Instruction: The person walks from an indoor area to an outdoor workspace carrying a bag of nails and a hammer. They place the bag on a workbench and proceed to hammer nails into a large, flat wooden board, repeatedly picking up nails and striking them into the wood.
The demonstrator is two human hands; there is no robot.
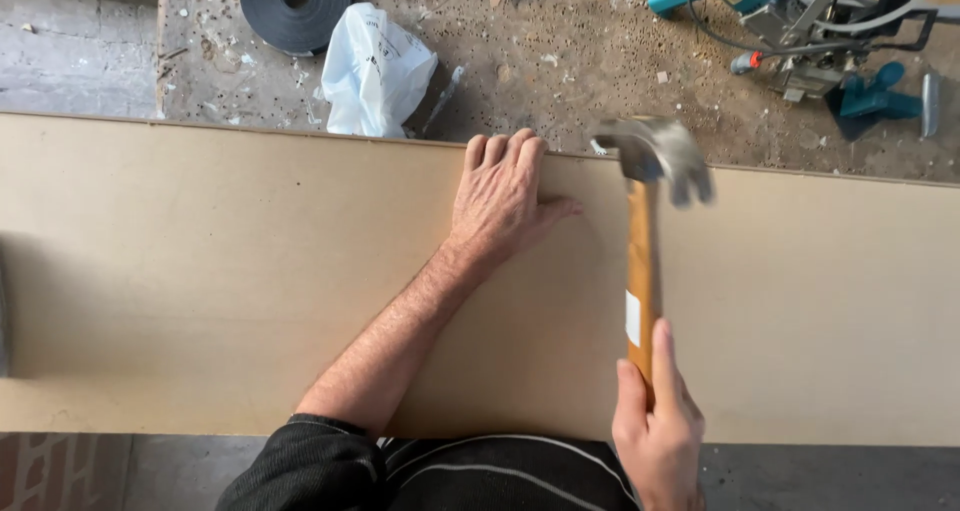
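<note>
A long tan fibreboard panel (200, 271) lies across the view. My left hand (503, 203) rests flat on it, fingers curled over its far edge. My right hand (655, 426) grips the lower end of a hammer with a wooden handle (640, 271). The hammer's metal claw head (655, 151) is blurred and sits over the panel's far edge, just right of my left hand. Whether a nail stands under the head cannot be made out.
Beyond the panel is a dusty floor (560, 61) with debris. On it lie a grey tape roll (294, 4), a white plastic bag (375, 71), and teal power tools with cables (800, 21) at the top right.
</note>
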